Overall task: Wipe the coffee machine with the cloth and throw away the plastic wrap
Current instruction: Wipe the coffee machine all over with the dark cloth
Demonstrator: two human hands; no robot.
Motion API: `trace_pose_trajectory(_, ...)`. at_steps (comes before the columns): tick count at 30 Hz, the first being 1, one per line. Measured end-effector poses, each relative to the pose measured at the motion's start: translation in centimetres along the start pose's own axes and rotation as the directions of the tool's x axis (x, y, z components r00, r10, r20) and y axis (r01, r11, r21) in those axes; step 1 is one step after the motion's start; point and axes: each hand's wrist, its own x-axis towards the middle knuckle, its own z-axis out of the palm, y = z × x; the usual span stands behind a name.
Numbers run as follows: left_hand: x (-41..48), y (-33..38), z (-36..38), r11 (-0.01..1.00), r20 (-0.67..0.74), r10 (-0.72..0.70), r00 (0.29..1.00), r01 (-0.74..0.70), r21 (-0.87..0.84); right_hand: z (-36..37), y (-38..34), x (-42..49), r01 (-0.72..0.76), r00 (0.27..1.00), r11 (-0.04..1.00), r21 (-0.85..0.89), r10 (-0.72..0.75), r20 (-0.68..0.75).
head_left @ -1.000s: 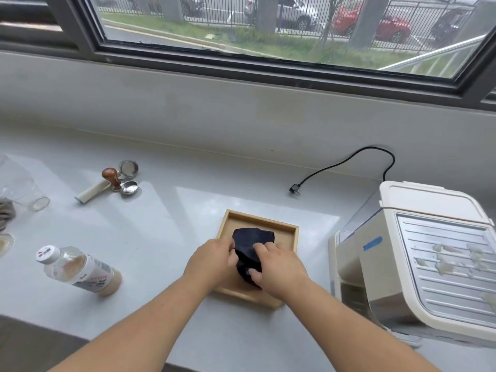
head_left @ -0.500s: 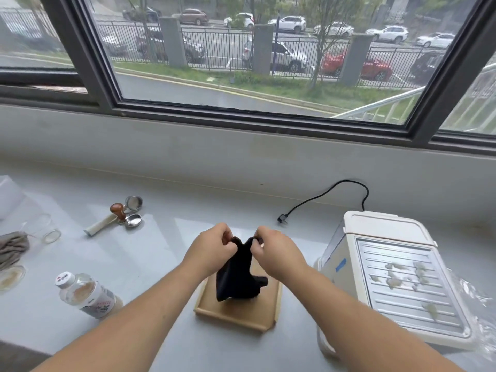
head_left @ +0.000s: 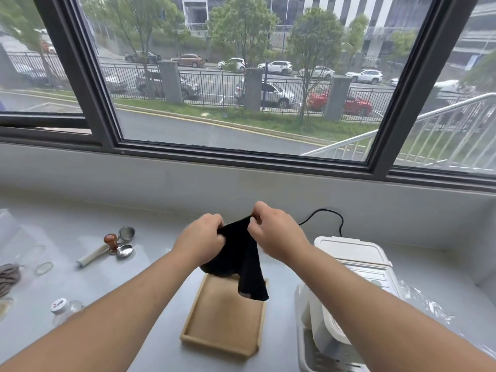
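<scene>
Hands raised above shallow rectangular wooden tray point(head_left: 214, 342) on pale grey counter point(head_left: 150, 264). Left hand point(head_left: 202, 241) and right hand point(head_left: 271, 230) each pinch top edge of black fabric cloth point(head_left: 247, 267), fingers closed on it; cloth hangs down, clear of tray. White boxy coffee machine point(head_left: 351, 253) just right of tray, crinkled clear plastic wrap point(head_left: 426, 304) beside its right side.

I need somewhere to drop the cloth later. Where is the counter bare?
Bare: counter between tamper and wooden tray; also the tray's floor. Crowded: far left by the bottle; right edge, coffee machine and plastic wrap.
</scene>
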Motion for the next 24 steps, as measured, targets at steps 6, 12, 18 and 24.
trace_pose_trajectory(6,0.7,1.1,-2.1,1.000,-0.023,-0.009,1.000,0.009,-0.002,-4.4,-0.1,-0.1,0.011,0.997,1.000,0.002,-0.011,-0.073)
trace_pose_trajectory(12,1.4,4.8,-4.3,0.974,-0.118,0.011,0.993,-0.037,-0.225,-8.8,1.7,-0.5,-0.051,0.991,0.999,-0.015,0.049,-0.127)
trace_pose_trajectory(18,2.3,9.9,-6.3,0.920,-0.196,0.078,0.978,-0.146,-0.363,-12.7,3.3,-1.7,-0.128,0.971,0.991,0.049,0.135,-0.198)
trace_pose_trajectory(24,3.1,15.3,-6.3,0.810,-0.202,0.137,0.970,-0.227,-0.540,-15.8,5.2,-3.0,-0.152,0.956,0.982,0.110,0.175,-0.234)
